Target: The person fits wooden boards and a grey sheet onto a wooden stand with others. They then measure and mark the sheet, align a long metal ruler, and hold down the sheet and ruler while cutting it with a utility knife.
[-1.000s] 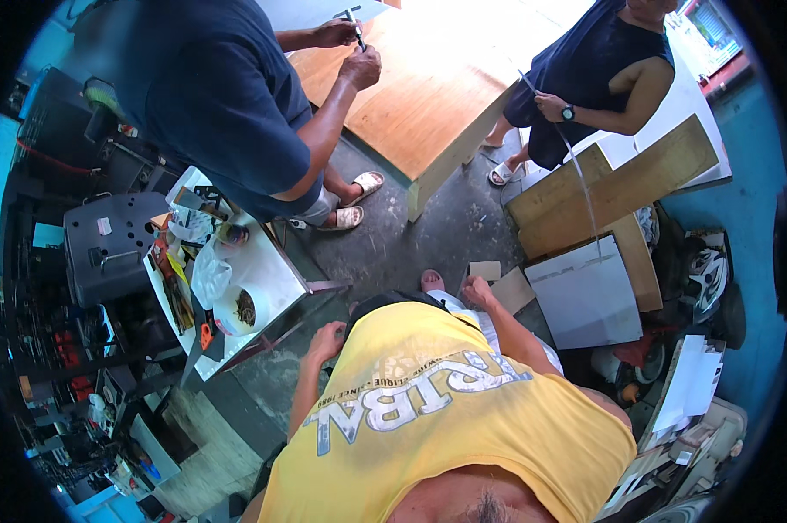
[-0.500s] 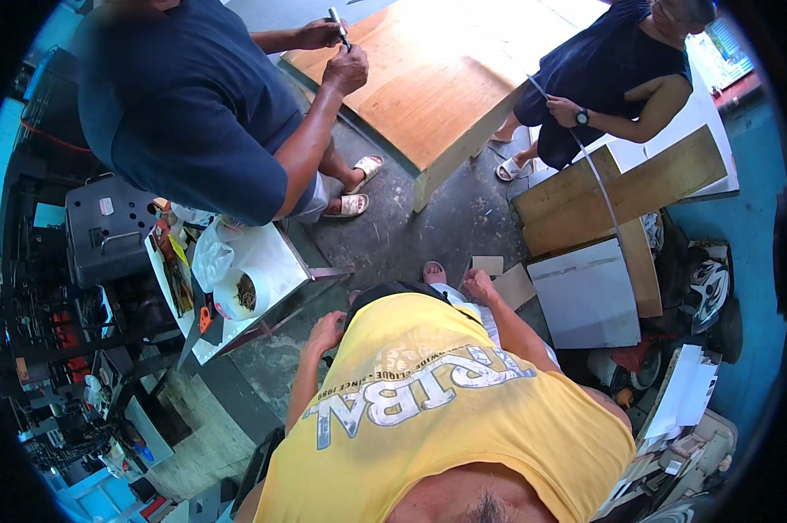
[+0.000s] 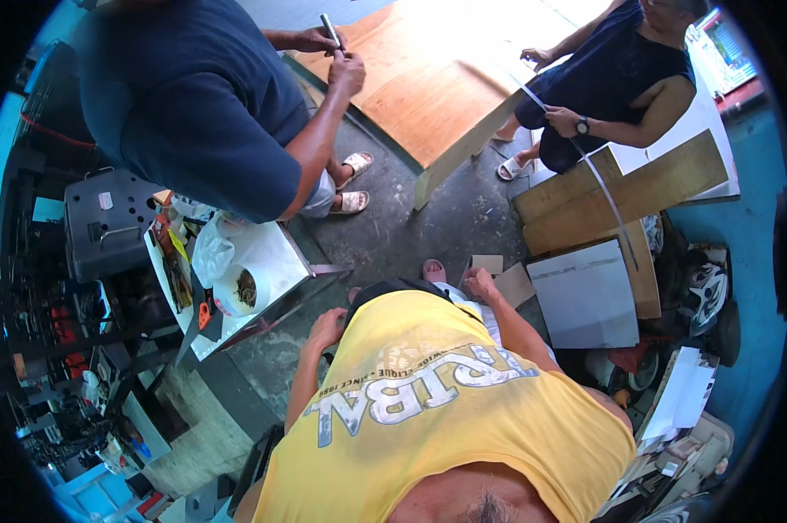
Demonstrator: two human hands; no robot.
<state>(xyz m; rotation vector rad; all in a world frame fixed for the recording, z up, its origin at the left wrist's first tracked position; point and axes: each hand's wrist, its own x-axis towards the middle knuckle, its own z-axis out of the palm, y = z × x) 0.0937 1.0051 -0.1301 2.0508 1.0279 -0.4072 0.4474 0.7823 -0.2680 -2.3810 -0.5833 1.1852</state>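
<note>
L hand (image 3: pixel 327 329) is by the L side of the yellow shirt (image 3: pixel 463 418); R hand (image 3: pixel 478 283) is fwd on the R. Both look loosely curled; can't tell if either grips anything. Nearest the R hand in view: tan board (image 3: pixel 517 288) on floor (image 3: pixel 384 231), w/ smaller tan piece (image 3: pixel 487 262) near it. Board looks thin, prob. light, stiff, not slippery; corners may chip, so best held at opp. edges.
</note>
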